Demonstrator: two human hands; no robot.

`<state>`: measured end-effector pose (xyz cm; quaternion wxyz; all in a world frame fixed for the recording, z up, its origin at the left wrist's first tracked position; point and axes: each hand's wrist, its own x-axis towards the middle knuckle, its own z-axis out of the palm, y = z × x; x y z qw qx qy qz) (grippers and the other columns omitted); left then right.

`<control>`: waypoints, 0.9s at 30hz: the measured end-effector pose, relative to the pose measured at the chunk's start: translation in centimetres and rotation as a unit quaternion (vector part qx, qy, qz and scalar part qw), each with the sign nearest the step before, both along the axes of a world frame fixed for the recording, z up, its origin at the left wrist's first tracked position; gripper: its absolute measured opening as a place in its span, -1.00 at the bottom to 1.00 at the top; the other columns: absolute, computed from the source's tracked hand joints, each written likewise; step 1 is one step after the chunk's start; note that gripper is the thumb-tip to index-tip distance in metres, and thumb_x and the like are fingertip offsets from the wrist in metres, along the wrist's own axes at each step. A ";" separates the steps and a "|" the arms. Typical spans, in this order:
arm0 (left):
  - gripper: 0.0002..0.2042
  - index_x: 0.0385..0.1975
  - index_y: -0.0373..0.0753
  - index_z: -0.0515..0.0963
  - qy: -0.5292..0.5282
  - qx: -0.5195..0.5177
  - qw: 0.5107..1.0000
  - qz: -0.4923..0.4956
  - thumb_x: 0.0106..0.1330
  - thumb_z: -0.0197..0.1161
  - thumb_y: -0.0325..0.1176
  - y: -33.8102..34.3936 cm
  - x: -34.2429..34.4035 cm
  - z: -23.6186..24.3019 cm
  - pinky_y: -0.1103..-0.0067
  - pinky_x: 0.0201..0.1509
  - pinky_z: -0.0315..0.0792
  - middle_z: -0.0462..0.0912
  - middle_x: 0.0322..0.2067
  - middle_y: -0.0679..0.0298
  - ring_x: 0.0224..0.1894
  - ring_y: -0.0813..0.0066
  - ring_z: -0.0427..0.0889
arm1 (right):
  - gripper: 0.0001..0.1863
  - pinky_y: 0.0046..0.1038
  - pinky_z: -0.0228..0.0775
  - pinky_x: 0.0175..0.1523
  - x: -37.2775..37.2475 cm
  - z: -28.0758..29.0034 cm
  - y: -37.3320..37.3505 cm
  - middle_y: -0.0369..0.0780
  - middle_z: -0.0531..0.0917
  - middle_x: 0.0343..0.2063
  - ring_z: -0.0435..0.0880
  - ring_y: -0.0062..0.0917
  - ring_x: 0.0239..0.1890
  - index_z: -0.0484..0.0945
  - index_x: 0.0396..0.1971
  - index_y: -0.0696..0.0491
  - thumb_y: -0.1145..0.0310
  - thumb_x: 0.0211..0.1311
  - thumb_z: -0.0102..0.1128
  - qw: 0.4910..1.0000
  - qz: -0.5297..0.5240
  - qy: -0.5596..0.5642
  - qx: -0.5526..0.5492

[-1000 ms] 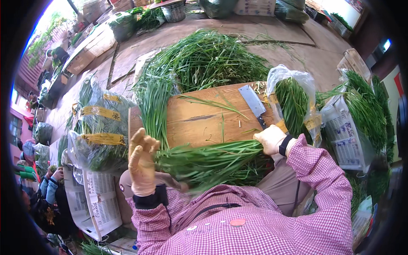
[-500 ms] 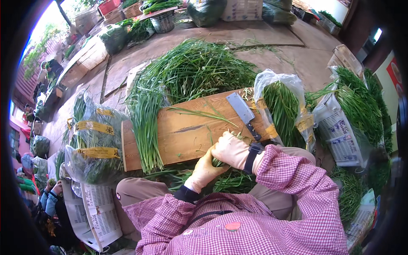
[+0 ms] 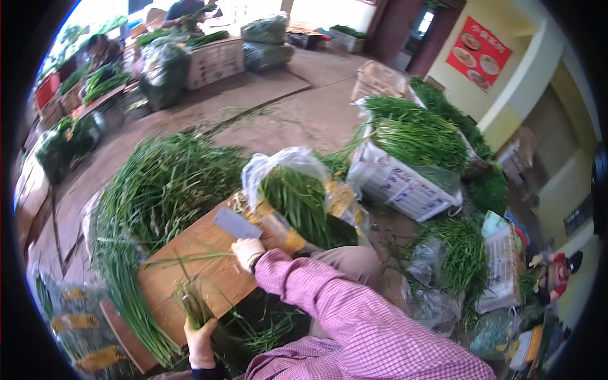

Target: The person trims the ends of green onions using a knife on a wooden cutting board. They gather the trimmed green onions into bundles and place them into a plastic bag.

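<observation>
My left hand (image 3: 199, 335), in a pale glove, grips a bunch of green stalks (image 3: 190, 297) whose cut ends point up at the near edge of the wooden board (image 3: 180, 237). My right hand (image 3: 247, 252) is closed at the handle of a cleaver (image 3: 233, 221), whose broad blade lies near the board's far right corner. Loose long stalks (image 3: 123, 285) lie along the board's left side, and stray leaves cross its middle. Beside the cleaver, an open plastic bag with yellow tape (image 3: 291, 202) holds more greens.
A large heap of greens (image 3: 164, 171) lies beyond the board. White crates (image 3: 405, 187) piled with greens stand to the right, taped bags (image 3: 73, 304) at the left. Two other people (image 3: 101, 54) (image 3: 183, 16) are among sacks at the back, near a doorway and red poster (image 3: 478, 54).
The view has swung to the right. My hands, together on the bunch half a second ago, have parted: my right moved up to the cleaver, my left kept the bunch.
</observation>
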<state>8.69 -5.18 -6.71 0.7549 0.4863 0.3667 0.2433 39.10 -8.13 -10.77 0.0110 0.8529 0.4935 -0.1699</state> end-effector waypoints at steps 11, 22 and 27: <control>-0.56 0.14 -0.29 0.55 0.057 0.023 0.998 0.006 0.22 0.37 -0.63 -0.2 -0.5 4.7 0.49 0.10 0.44 0.64 -0.04 0.29 -0.03 0.43 0.56 | -0.75 -0.18 0.61 -0.09 -4.8 6.7 -2.7 -0.10 0.78 -0.30 0.78 -0.16 -0.16 0.72 -0.28 0.02 0.31 -0.02 0.30 0.960 0.266 0.075 -0.051; -0.61 0.02 -0.32 0.54 0.009 0.015 0.992 -0.123 0.14 0.35 -0.60 -2.2 0.3 5.1 0.53 -0.11 0.50 0.64 -0.20 0.31 -0.22 0.47 0.60 | -0.72 -0.17 0.57 -0.06 -7.5 14.3 -3.2 -0.08 0.76 -0.31 0.74 -0.13 -0.19 0.70 -0.21 0.05 0.25 0.11 0.27 0.916 0.181 0.308 0.185; -0.66 -0.07 -0.36 0.55 0.004 -0.025 0.994 -0.103 0.10 0.31 -0.53 -2.3 0.0 5.0 0.50 -0.13 0.54 0.70 -0.29 0.21 -0.28 0.40 0.67 | -0.69 -0.28 0.61 -0.04 -7.6 11.1 -2.0 -0.09 0.77 -0.26 0.77 -0.25 -0.20 0.71 -0.15 0.07 0.19 0.25 0.23 0.865 0.097 0.425 0.249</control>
